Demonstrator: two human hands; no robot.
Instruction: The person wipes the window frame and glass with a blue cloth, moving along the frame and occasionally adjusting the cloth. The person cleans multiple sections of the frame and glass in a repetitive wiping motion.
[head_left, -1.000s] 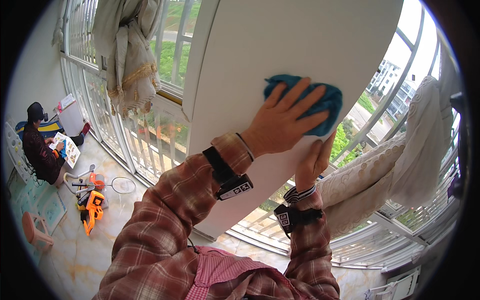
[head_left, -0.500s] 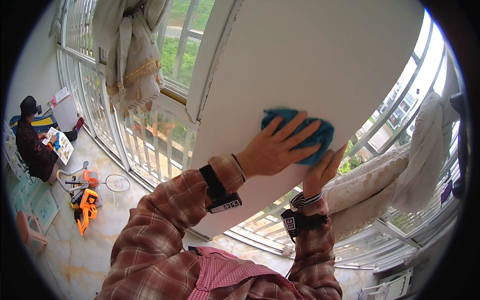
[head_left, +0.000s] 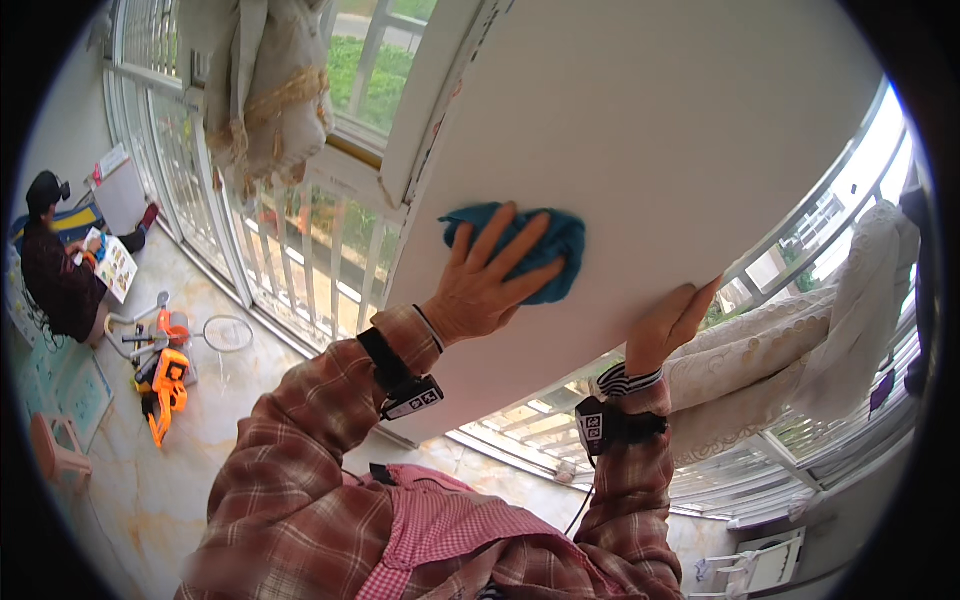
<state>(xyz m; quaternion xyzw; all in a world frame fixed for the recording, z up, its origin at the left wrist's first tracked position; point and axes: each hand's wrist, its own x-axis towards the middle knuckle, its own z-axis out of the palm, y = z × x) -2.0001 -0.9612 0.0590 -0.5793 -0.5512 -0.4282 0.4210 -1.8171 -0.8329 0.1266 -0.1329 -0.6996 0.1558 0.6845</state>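
Note:
A broad white panel rises in front of me, its near end toward my body. My left hand presses a crumpled blue cloth against its face, fingers spread over the cloth and holding it. At the panel's right edge is my right hand, closed around that edge, with some fingers hidden behind it. Each of my wrists carries a black strap with a small marked box.
Barred windows and gathered curtains flank the panel on the left; a pale lace curtain hangs right. Left on the marble floor lie orange toys, a racket and a pink stool. A seated person holds a picture sheet.
My left hand has slid the blue cloth leftward across the panel. My right hand stays at the right edge, appearing slightly farther right as the view shifts.

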